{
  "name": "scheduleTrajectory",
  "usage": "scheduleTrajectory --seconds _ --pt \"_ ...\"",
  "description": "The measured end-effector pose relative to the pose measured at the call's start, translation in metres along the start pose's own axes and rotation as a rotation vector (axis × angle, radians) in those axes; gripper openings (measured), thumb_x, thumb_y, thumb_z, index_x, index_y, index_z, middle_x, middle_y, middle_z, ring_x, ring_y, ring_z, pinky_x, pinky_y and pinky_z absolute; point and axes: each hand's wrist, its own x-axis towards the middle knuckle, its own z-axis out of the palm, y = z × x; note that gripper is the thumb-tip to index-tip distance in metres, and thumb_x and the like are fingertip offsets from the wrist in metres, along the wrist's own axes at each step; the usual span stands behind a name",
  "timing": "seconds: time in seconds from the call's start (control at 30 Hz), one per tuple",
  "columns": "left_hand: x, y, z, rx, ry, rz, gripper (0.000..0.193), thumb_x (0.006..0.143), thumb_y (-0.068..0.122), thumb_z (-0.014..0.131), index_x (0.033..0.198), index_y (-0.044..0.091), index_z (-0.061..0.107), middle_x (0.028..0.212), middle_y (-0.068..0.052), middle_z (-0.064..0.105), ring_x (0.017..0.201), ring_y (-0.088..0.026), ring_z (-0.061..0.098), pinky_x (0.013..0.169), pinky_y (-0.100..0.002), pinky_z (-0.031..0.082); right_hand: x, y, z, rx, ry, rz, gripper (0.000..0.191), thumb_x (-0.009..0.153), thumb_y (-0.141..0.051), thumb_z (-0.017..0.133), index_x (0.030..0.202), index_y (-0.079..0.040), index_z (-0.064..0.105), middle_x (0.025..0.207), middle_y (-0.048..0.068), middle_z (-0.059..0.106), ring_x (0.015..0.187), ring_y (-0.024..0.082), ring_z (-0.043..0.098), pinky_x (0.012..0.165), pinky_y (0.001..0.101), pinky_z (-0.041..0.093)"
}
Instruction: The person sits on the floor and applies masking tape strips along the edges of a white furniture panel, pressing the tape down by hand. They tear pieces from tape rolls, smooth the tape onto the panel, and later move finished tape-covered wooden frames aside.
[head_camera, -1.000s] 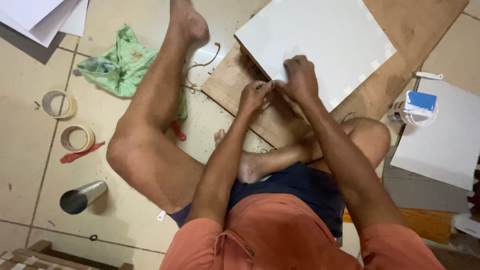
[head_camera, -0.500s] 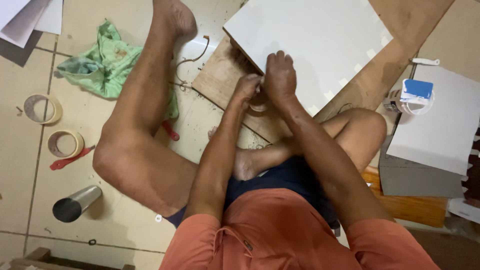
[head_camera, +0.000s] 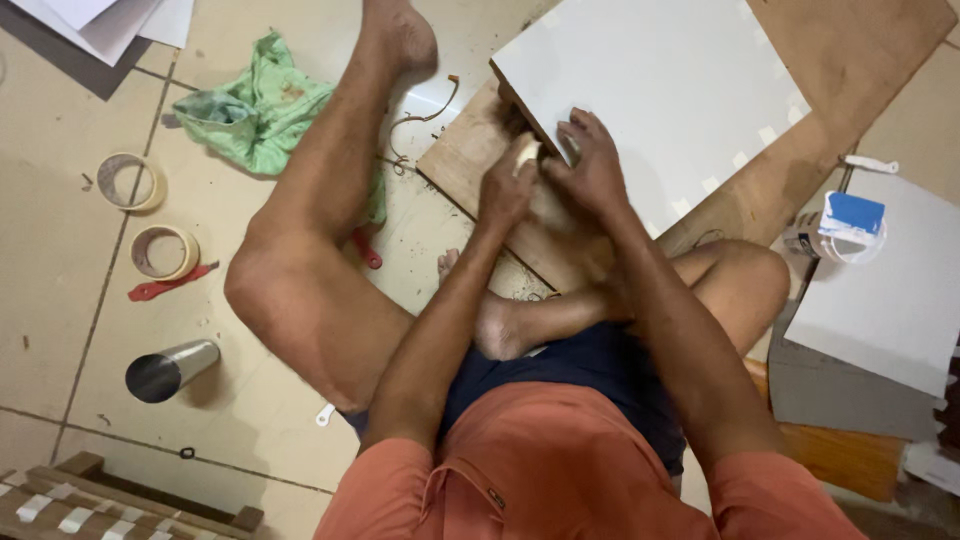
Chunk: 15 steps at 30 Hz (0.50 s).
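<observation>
Left hand (head_camera: 508, 185) closed around a small pale block (head_camera: 526, 152) at the near edge of the white panel (head_camera: 650, 95); right hand (head_camera: 592, 165) spread, fingers pressing that panel edge onto the wood board (head_camera: 470, 165). Risk: block slips off the edge, scrapes fingers, since only hand pressure holds the panel

One small container (head_camera: 835, 228) at the right edge of the frame, white body, blue rectangular label on top, standing beside a white board, no signs or screens
</observation>
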Motion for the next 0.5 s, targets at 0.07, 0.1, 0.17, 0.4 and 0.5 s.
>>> scheduleTrajectory --seconds 0.07,0.1,0.17,0.4,0.5 --pt "0.003 0.008 0.004 0.192 -0.109 0.047 0.050 0.099 0.023 0.048 0.148 0.012 0.052 0.105 -0.013 0.074 0.077 -0.024 0.068 0.065 -0.038 0.060 0.007 0.002 -0.001 0.171 0.032 -0.010 0.038 0.088 -0.021 0.081 0.122 -0.005 0.071 0.156 0.018 0.048 0.152 0.037 0.031 0.122 0.0476 0.030" --pt "0.004 0.010 0.005 0.190 -0.079 0.124 0.051 0.099 0.022 0.048 0.149 0.012 0.053 0.109 -0.016 0.074 0.084 -0.028 0.070 0.072 -0.040 0.059 0.010 0.003 -0.002 0.257 0.051 -0.009 0.029 0.091 -0.021 0.080 0.115 -0.005 0.076 0.156 0.016 0.051 0.155 0.037 0.028 0.123 0.0466 0.031" --pt "0.006 0.012 0.006 0.182 -0.021 0.276 0.052 0.097 0.019 0.050 0.149 0.011 0.055 0.117 -0.022 0.074 0.099 -0.036 0.073 0.086 -0.046 0.059 0.016 0.001 0.000 0.310 0.070 0.051 0.019 0.088 -0.020 0.080 0.098 -0.005 0.076 0.151 0.014 0.055 0.153 0.035 0.032 0.122 0.0456 0.032" --pt "0.042 0.015 -0.001 0.345 0.041 0.026 0.062 0.094 0.031 0.064 0.146 0.003 0.046 0.117 -0.025 0.070 0.104 -0.043 0.068 0.088 -0.049 0.054 0.039 -0.017 0.002 0.227 0.197 0.196 0.013 0.085 -0.018 0.075 0.083 -0.006 0.072 0.144 0.010 0.058 0.136 0.028 0.051 0.109 0.0388 0.049" --pt "0.058 0.018 -0.002 0.318 0.080 0.047 0.049 0.091 0.037 0.072 0.125 0.004 0.063 0.114 -0.020 0.074 0.103 -0.038 0.071 0.086 -0.046 0.055 0.048 -0.023 0.002 -0.054 0.240 0.116 0.011 0.082 -0.018 0.081 0.084 -0.008 0.077 0.143 0.008 0.058 0.130 0.030 0.050 0.108 0.0410 0.045"
